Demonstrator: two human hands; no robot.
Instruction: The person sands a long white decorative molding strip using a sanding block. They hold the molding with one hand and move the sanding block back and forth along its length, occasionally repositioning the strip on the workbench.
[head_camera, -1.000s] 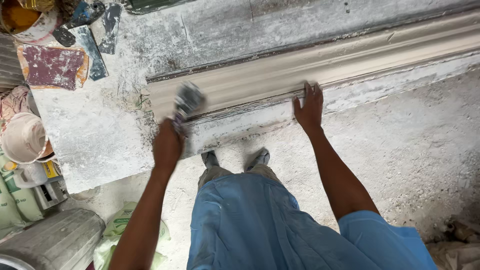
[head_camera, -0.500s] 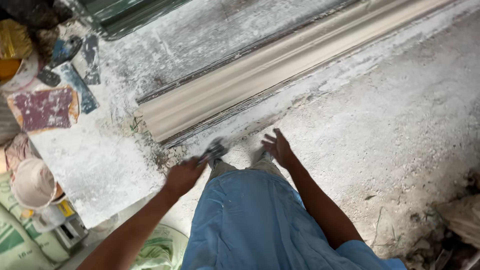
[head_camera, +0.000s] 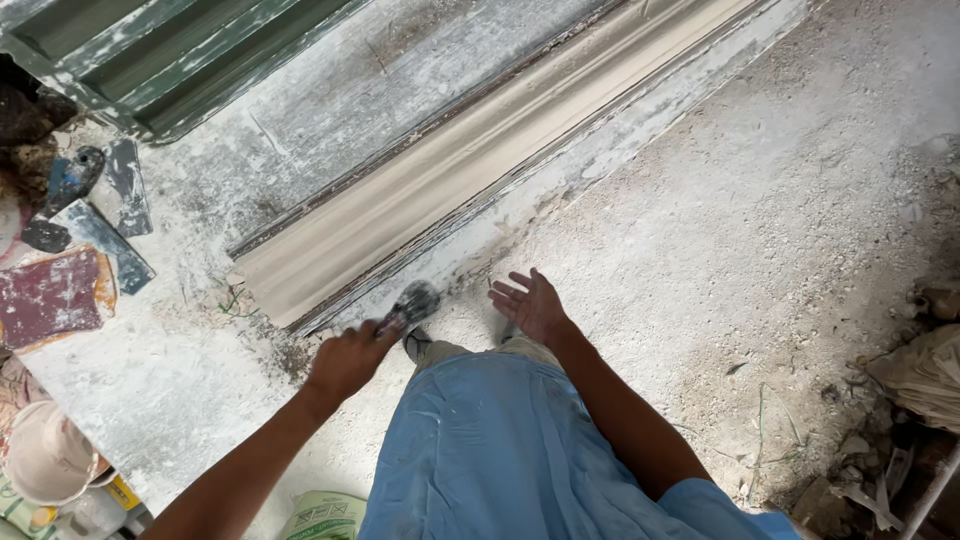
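My left hand (head_camera: 347, 358) is shut on a small plaster-caked tool (head_camera: 412, 303), likely a scraper, its blade pointing up and right. It hovers just below the near end of a long beige plaster moulding (head_camera: 470, 160) that lies diagonally on a dusty white worktable (head_camera: 150, 370). My right hand (head_camera: 532, 303) is open, palm up, fingers spread, holding nothing, a little right of the tool and clear of the moulding. My blue trousers (head_camera: 500, 450) and shoes show below.
Several trowels and scrapers (head_camera: 90, 215) and a reddish board (head_camera: 50, 297) lie at the table's left. A white bucket (head_camera: 45, 455) and cans stand at the lower left. Green shutters (head_camera: 170, 60) are at the top left. Rubble (head_camera: 900, 420) lies at the right on the dusty floor.
Both hands have come off the moulding and drawn back toward my body. The right hand has turned palm up. The view has shifted, so the moulding now lies further up the frame.
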